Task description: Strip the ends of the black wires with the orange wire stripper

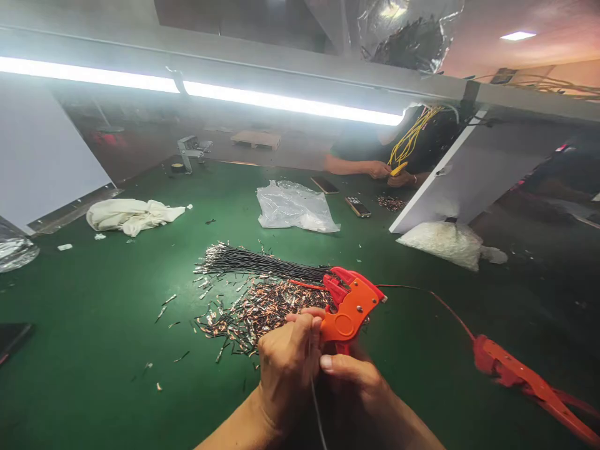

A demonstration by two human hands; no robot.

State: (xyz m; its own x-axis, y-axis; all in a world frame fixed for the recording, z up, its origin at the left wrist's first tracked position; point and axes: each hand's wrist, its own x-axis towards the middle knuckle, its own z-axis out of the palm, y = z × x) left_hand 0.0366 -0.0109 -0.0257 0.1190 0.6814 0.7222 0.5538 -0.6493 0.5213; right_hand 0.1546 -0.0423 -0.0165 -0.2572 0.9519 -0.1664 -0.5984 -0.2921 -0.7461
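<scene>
My right hand (356, 372) is wrapped around the handles of an orange and red wire stripper (354, 309), whose jaws point up and to the left. Close beside it, my left hand (290, 353) is closed in a pinch on a thin grey wire (316, 406), which trails down toward me. The wire's upper end is hidden by the fingers. Behind the stripper lies a bundle of black wires (267, 261) with bright ends at the left. Cut wire scraps (267, 309) are heaped just in front of that bundle.
Another wire stripper (525, 372) lies at the right. Farther back are a clear plastic bag (295, 207), two phones (357, 207), a white cloth (134, 214) and a stuffed bag (443, 242). Across the green table (94, 325), another person's hands (391, 175) hold yellow cables. A lit tube lamp (290, 105) hangs overhead.
</scene>
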